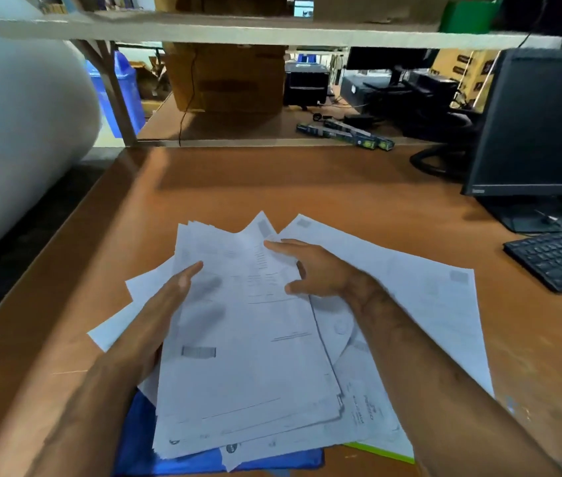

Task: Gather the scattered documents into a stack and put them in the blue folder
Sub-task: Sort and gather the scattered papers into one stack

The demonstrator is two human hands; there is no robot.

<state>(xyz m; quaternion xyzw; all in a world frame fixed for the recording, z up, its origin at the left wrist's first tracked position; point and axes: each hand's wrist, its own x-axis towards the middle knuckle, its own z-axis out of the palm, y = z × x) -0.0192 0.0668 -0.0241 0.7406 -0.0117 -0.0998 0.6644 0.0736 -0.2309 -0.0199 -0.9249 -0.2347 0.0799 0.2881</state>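
Black keyboard (560,258) and monitor (541,122) flank scattered documents (248,339).

white documents (248,339) fanned loosely, overlapping blue folder (141,452)

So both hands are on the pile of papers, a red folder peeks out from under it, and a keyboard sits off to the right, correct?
Not quite: the folder peeking out from under the pile of papers is blue, not red, as the head view shows. The rest holds: the left hand and right hand are both on the papers, and a keyboard sits off to the right.
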